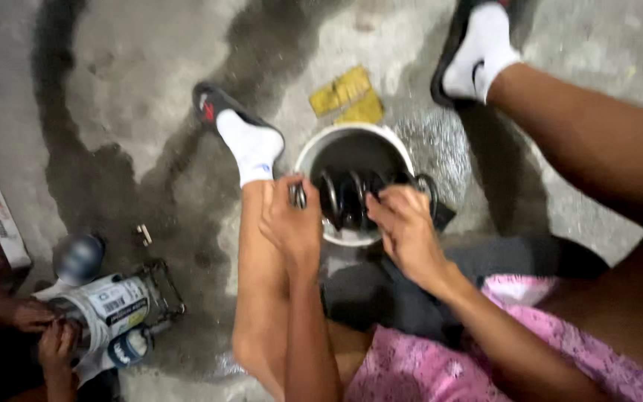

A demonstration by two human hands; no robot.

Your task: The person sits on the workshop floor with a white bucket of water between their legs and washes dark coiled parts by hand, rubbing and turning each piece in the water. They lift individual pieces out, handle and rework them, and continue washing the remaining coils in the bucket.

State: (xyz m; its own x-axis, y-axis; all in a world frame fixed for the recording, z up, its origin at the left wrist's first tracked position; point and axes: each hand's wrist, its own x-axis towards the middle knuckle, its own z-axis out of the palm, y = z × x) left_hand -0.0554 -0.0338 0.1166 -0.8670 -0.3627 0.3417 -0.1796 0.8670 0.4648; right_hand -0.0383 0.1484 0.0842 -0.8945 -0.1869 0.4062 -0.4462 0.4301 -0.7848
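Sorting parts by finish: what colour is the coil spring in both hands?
Black, glossy coil spring over the white bucket; head view.

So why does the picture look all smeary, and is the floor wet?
Head view: the whole frame is soft with motion blur, most on the left hand, right hand and black coil spring; dark patches stain the concrete floor, maybe wet; the white bucket rim shines.
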